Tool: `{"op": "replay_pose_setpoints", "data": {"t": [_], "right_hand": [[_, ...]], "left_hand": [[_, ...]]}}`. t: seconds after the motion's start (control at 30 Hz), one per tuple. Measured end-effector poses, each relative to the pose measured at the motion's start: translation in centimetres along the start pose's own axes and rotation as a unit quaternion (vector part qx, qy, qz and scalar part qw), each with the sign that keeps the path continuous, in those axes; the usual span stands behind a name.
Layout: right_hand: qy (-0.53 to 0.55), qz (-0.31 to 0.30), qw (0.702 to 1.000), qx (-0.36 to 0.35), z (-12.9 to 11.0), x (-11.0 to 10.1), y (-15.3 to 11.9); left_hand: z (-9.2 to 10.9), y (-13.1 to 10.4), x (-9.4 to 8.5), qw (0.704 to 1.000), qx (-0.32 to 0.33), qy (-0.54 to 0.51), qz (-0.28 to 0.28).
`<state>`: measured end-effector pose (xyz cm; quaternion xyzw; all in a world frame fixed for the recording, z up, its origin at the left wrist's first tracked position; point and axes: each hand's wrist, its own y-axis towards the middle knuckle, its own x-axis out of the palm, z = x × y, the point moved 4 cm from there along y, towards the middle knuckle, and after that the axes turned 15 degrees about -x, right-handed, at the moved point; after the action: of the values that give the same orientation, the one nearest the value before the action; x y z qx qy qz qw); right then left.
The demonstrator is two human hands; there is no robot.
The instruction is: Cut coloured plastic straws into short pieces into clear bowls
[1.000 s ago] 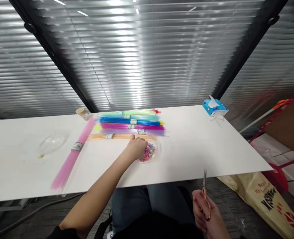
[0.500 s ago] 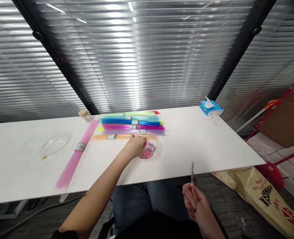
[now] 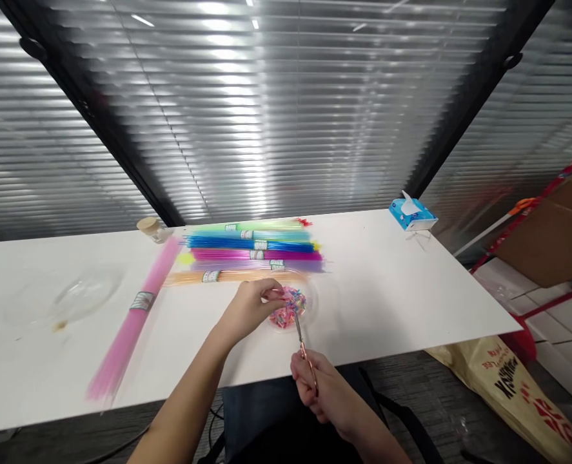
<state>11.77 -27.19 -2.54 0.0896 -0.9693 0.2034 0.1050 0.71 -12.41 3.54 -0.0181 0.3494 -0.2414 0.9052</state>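
My right hand grips a pair of scissors with copper-coloured handles, the blades pointing up over a clear round dish. Small multicoloured cut pieces lie in that dish. Above its left side, my left hand has thumb and fingers pinched together near the blade tips. Whatever sits in the pinch is too small to make out. Just behind the dish lie an orange bundle of thin sticks and a purple one.
Magenta, blue and green bundles lie farther back. A pink bundle slants across the left. A corked jar and a tissue pack stand at the rear. Clear plastic lies far left.
My right hand has brought the scissors up and left, from beyond the table's front edge to the dish. My left hand has drawn back slightly from the pieces, fingers pinched.
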Motion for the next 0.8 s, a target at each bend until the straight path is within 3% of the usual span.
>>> {"op": "replay_pose_setpoints", "data": {"t": [0.17,0.8], "right_hand": [[0.018,-0.027,0.999,-0.003,-0.6,0.5,1.1],[0.011,-0.026,0.999,-0.041,-1.9,0.2,2.3]], "left_hand": [[-1.4,0.0,-0.1,0.992,-0.040,-0.111,-0.036],[-1.6,0.7,0.0,0.992,-0.049,-0.082,-0.078]]}}
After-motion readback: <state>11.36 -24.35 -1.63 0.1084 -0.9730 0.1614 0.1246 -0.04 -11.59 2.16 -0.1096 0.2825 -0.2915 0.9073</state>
